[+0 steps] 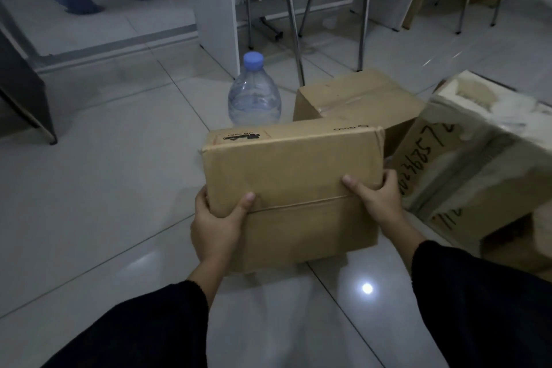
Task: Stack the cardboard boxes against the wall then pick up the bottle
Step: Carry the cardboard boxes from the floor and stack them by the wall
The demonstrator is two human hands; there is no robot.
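The grip of the left hand [218, 224] and the right hand [378, 194] is clamped on a brown cardboard box [292, 170], one hand on each side, thumbs on the near face. I cannot tell if it touches the white floor [104, 188]. A clear bottle [254, 95] with a blue cap stands just behind it. A plain box [355, 98] and a box with numbers [466, 158] sit to the right.
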